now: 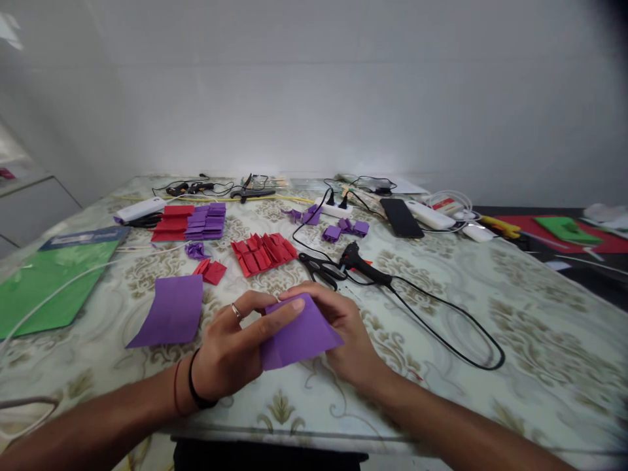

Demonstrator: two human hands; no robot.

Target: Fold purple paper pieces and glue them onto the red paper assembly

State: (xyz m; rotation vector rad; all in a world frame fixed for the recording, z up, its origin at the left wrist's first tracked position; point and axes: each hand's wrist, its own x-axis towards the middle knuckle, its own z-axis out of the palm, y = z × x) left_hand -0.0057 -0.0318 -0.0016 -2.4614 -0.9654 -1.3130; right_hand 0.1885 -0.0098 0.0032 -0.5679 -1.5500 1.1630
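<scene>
Head view, grip: the held purple sheet (301,340) is pinched at the lower centre of the frame, the thumb of the left hand (235,350) being laid across its near face and its right edge being held by the right hand (350,337), whose fingers are partly hidden.
Held sheet: a thin, matte, paper-like surface is shown, bent, with a pointed corner flared toward the right; a stray crease could be caused by uneven thumb pressure.
Loose purple sheet (171,311): it is seen just beside the left hand, left of centre, slightly curled; it could be crumpled if brushed by the wrist.
Red pleated strip (262,253): crisp ridges are shown above the hands; these could be flattened by a careless knuckle.
Scissors (321,269): black, smooth handles are set close to the black glue gun (366,265), right of centre; the two could be tangled through the cord.
Cord (464,317): a glossy loop is spread at the right; if snagged by the right forearm, the gun could be dragged.
Tablecloth (441,405): a pale, scroll-patterned cover is spread beneath everything.
</scene>
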